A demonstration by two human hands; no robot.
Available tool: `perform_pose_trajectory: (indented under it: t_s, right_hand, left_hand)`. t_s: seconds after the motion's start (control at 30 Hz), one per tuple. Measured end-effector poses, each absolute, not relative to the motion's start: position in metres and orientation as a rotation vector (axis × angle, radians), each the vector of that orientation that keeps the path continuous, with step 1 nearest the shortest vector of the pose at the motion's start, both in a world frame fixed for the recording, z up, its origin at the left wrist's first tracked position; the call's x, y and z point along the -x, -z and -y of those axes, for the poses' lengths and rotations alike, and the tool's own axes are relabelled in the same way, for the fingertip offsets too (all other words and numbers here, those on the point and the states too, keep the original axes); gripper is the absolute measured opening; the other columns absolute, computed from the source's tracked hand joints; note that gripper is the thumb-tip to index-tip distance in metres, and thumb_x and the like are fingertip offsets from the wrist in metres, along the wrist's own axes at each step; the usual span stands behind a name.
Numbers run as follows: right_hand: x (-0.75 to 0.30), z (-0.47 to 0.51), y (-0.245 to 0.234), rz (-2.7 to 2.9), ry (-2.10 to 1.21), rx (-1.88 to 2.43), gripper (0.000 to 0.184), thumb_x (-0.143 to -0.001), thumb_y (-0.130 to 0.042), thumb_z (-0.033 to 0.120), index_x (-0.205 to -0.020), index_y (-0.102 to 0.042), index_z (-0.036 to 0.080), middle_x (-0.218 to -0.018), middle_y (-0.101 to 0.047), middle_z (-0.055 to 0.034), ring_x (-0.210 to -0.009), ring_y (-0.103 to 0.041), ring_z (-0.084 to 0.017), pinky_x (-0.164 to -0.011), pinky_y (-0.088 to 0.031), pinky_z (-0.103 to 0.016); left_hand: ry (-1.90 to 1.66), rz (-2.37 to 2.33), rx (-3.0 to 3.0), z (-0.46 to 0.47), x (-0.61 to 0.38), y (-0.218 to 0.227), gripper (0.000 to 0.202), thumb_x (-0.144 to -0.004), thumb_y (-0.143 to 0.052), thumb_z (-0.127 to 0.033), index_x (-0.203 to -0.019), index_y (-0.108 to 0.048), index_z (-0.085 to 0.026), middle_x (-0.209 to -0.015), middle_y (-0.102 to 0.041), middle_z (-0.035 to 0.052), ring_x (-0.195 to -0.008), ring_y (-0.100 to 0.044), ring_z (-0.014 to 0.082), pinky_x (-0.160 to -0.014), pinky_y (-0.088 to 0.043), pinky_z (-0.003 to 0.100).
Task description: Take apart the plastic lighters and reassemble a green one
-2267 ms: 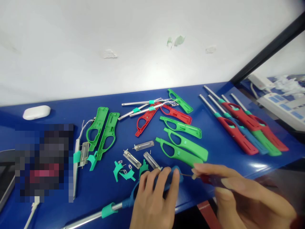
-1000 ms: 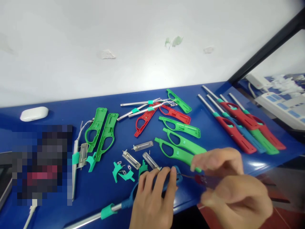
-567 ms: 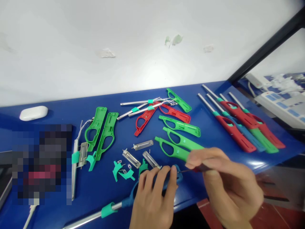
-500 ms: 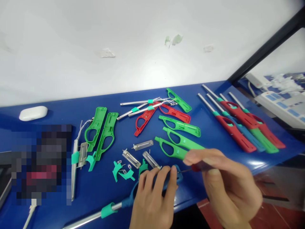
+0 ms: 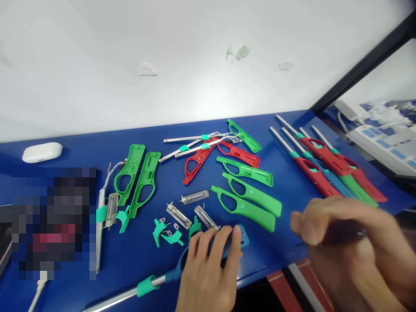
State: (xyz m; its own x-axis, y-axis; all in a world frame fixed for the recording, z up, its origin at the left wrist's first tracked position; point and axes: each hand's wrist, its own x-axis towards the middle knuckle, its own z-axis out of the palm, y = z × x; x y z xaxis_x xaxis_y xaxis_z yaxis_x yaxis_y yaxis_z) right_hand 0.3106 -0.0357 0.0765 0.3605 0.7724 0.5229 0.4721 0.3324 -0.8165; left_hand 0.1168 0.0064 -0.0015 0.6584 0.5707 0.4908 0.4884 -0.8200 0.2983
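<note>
My left hand (image 5: 209, 268) lies over a blue stick lighter (image 5: 244, 237), its fingers pressed on the handle and holding it to the table. The lighter's metal tube, with a teal collar (image 5: 147, 286), points to the lower left. At the right, my right hand (image 5: 354, 247) is closed round a screwdriver (image 5: 346, 232) with a dark handle, smeared by motion. It is apart from the lighter. Near my left fingertips are clear fuel tanks (image 5: 178, 216) and teal triggers (image 5: 173, 238). Two green handle halves (image 5: 256, 212) lie between my hands.
Assembled lighters (image 5: 320, 169) lie at the right. Farther back are red handle halves (image 5: 198, 162), green halves (image 5: 136, 182) and metal tubes with wires (image 5: 182, 139). A white case (image 5: 42, 152) and a blurred-out dark device (image 5: 58, 216) sit at the left. A wall (image 5: 195, 65) borders the table.
My right hand has moved right and away from the blue lighter, taking the screwdriver with it. The screwdriver's tip was at the handle's end before. My left hand has stayed in place.
</note>
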Motion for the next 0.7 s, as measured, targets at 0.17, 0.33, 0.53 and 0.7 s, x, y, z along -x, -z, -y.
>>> perform_pose_trajectory:
  t_s: [0.17, 0.33, 0.53, 0.7]
  right_hand:
    - [-0.308, 0.037, -0.066, 1.681, -0.293, 1.803, 0.038, -0.107, -0.067, 0.042, -0.075, -0.06, 0.023, -0.063, -0.061, 0.0059, -0.049, -0.056, -0.01, -0.049, -0.045, -0.023]
    - [-0.298, 0.033, -0.033, 1.851, -0.192, 1.994, 0.042, -0.116, -0.043, 0.038, -0.081, -0.063, 0.025, -0.07, -0.07, 0.0028, -0.054, -0.068, -0.015, -0.05, -0.044, -0.029]
    - [-0.306, 0.032, -0.035, 2.349, 0.264, 1.791, 0.039, -0.112, -0.027, 0.013, -0.105, -0.065, 0.02, -0.086, -0.078, -0.0047, -0.059, -0.075, -0.019, -0.045, -0.046, -0.031]
    - [-0.309, 0.03, -0.046, 2.556, 0.351, 1.69, 0.04, -0.09, -0.033, -0.004, -0.101, -0.062, 0.021, -0.08, -0.074, -0.0036, -0.047, -0.068, -0.02, -0.04, -0.045, -0.034]
  left_hand:
    - [-0.943, -0.878, -2.715, -0.008, -0.119, 0.002, 0.03, -0.109, -0.054, -0.013, -0.132, -0.072, -0.014, -0.122, -0.077, 0.0087, -0.108, -0.066, 0.0281, -0.094, -0.046, 0.043]
    - [-0.986, -0.914, -2.699, -0.008, -0.122, 0.001, 0.028, -0.108, -0.053, -0.013, -0.129, -0.071, -0.012, -0.118, -0.079, 0.009, -0.105, -0.069, 0.0282, -0.094, -0.048, 0.043]
    - [-1.053, -1.036, -2.619, -0.005, -0.128, -0.002, 0.02, -0.107, -0.05, -0.009, -0.11, -0.068, -0.016, -0.11, -0.08, 0.0062, -0.101, -0.073, 0.0252, -0.092, -0.053, 0.04]
    - [-1.111, -1.079, -2.616, -0.003, -0.132, -0.004, 0.018, -0.105, -0.05, -0.008, -0.1, -0.065, -0.017, -0.107, -0.081, 0.0064, -0.093, -0.074, 0.0263, -0.083, -0.056, 0.042]
